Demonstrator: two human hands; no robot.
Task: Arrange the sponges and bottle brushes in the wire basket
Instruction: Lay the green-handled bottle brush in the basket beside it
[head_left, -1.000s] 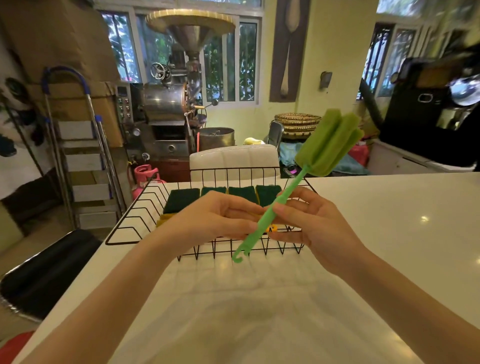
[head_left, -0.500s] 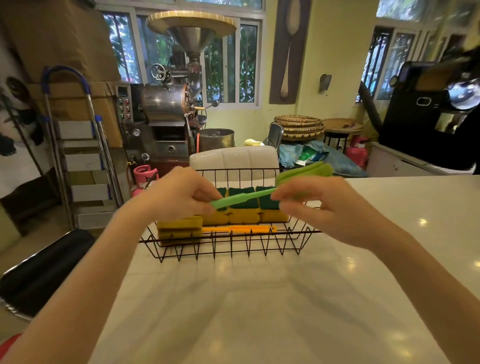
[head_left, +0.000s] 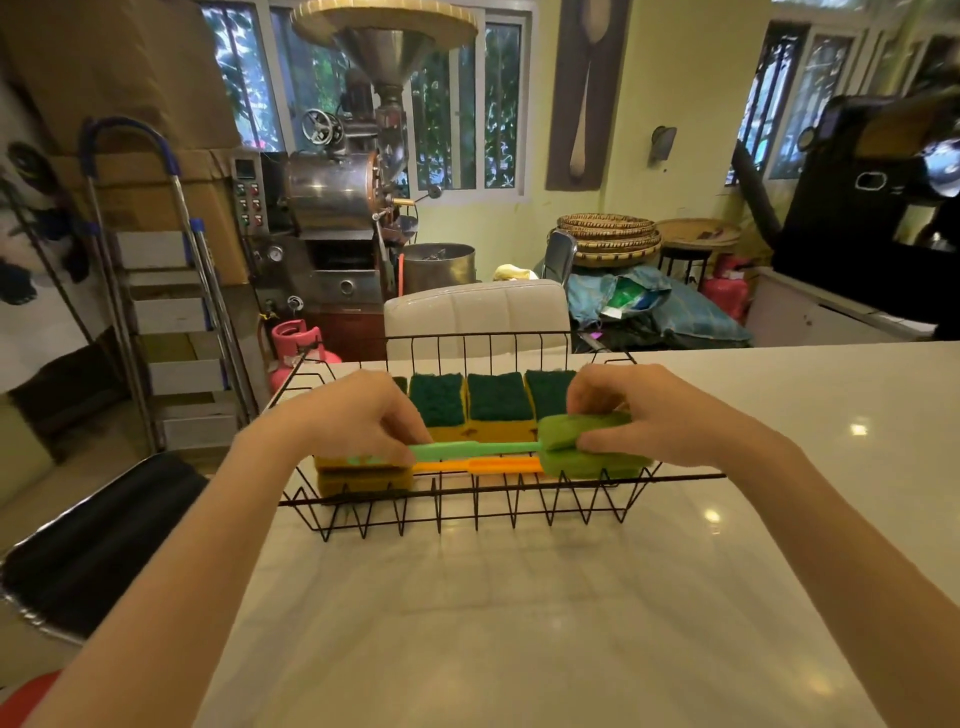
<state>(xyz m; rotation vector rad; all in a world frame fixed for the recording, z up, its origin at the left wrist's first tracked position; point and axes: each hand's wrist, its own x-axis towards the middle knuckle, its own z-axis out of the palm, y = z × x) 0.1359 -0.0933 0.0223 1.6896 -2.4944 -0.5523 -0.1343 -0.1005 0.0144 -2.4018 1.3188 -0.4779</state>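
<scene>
I am now lowering the green bottle brush (head_left: 483, 450), raised and tilted a second ago, flat into the wire basket (head_left: 467, 506) above the orange brush (head_left: 478, 465), left hand (head_left: 358, 415) pinching its handle, right hand (head_left: 639, 410) pinching its foam head, so placement looks nearly done.

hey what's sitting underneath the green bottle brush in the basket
An orange bottle brush lies just under the green bottle brush, both lengthwise in the wire basket. Its handle shows; its head is hidden under the green sponge head and right hand.
</scene>
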